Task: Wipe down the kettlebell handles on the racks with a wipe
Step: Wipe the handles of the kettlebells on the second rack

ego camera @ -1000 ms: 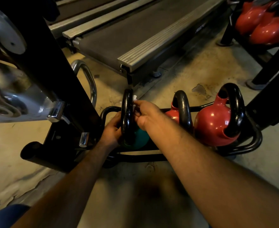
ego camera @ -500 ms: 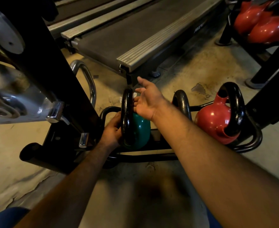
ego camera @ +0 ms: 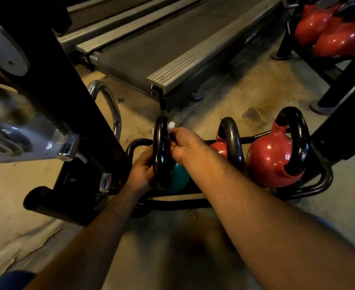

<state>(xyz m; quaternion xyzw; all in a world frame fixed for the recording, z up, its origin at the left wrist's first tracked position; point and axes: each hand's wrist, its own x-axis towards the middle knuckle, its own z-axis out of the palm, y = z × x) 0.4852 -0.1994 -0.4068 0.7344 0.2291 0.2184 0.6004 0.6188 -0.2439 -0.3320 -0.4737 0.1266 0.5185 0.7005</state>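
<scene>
My left hand (ego camera: 142, 171) grips the lower left side of the black handle (ego camera: 160, 147) on the teal kettlebell (ego camera: 177, 177), fingers curled round the bar from the 9 o'clock side. My right hand (ego camera: 183, 144) sits at the handle's 3 o'clock side, near its top, fingers bent and pinching a white wipe (ego camera: 171, 124) against the bar; only a small crumpled tuft of the wipe pokes out above my knuckles, so I cannot tell how much of it lies between palm and metal. The teal kettlebell rests at the left end of a low black tubular rack (ego camera: 318, 186) on the floor, its handle upright and turned edge-on to me.

At 3 o'clock from it, on the same rack, stands a small red kettlebell (ego camera: 219, 148) (mostly hidden behind my right forearm), its black handle just beside my wrist. Further along at 3 o'clock sits a larger red kettlebell (ego camera: 272, 160), leaning a little, with its black handle arching over the right side.

At 12 o'clock from my hands lies the end of a treadmill deck (ego camera: 172, 53) with ribbed grey side rails. At 1 o'clock, well apart, more red kettlebells (ego camera: 327, 32) rest on a taller black rack. At 9 o'clock a black upright post (ego camera: 67, 97) with chrome fittings stands close, and a chrome loop (ego camera: 111, 105) curves behind it
</scene>
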